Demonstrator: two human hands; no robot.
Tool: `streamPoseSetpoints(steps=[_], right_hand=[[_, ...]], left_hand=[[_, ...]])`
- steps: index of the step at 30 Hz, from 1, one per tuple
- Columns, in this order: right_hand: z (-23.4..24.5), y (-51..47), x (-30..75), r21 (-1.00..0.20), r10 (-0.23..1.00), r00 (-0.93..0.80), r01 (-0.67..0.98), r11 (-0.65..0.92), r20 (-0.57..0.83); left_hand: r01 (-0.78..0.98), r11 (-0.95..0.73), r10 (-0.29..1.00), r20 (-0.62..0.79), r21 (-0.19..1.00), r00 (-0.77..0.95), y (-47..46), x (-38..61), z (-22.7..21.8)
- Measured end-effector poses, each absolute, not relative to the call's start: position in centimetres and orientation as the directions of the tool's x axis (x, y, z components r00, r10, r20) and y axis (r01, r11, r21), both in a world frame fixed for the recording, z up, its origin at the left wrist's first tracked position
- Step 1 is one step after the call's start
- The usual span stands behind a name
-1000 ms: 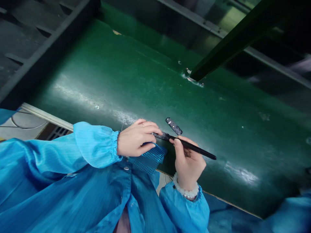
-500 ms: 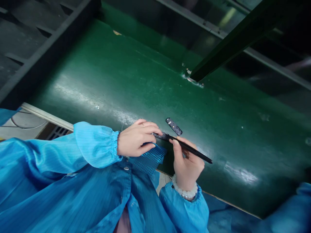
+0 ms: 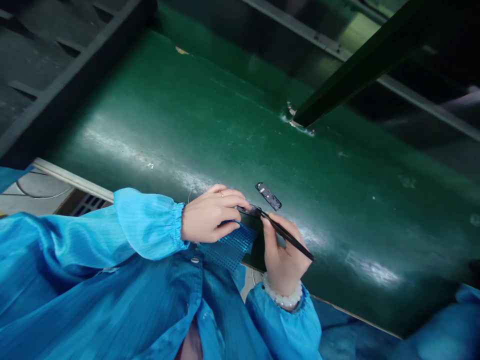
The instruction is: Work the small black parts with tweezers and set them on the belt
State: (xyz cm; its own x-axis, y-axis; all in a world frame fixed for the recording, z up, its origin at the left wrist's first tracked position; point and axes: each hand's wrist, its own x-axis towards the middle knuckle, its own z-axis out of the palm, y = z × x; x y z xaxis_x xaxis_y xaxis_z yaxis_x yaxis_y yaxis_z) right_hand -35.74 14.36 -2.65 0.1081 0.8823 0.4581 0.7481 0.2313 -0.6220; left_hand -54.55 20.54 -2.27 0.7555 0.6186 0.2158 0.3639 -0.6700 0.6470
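My left hand point(image 3: 208, 216) is closed, pinching a small dark part point(image 3: 247, 210) at its fingertips, with a blue perforated sheet point(image 3: 231, 245) under the palm. My right hand point(image 3: 281, 255) is wrapped round a thin black stick-like tool point(image 3: 290, 240); the tool's tip touches the dark part. A second small black flat part point(image 3: 268, 195) lies on the green belt point(image 3: 210, 120) just beyond the two hands. Both arms wear blue sleeves, and a pale bead bracelet point(image 3: 282, 297) sits on the right wrist.
A dark metal bar point(image 3: 360, 60) slants over the belt at the upper right, ending in a bracket. A dark frame rail point(image 3: 67, 85) runs along the belt's left side. Another person's blue sleeve point(image 3: 457, 325) shows at the lower right corner.
My right hand has drawn in toward me and tipped the black tool, so its free end swung down and left. The left hand and the loose part have not moved.
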Motion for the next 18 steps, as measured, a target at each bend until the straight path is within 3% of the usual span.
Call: streamPoseSetpoints(steps=[3, 9, 18], right_hand=[[-2.58, 14.16, -35.80, -0.627, 0.882, 0.076, 0.732, 0.268, 0.465], [-2.84, 13.77, -35.31, -0.712, 0.887, 0.178, 0.671, 0.207, 0.426], [-2.56, 14.18, -35.31, -0.685, 0.909, 0.109, 0.695, 0.219, 0.402]], left_hand=[[0.361, -0.671, 0.618, 0.219, 0.648, 0.755, 20.59, -54.55, -2.28], [0.369, -0.657, 0.622, 0.196, 0.657, 0.758, 20.58, -54.53, -2.27], [0.369, -0.655, 0.626, 0.200, 0.660, 0.754, 20.58, -54.52, -2.37]])
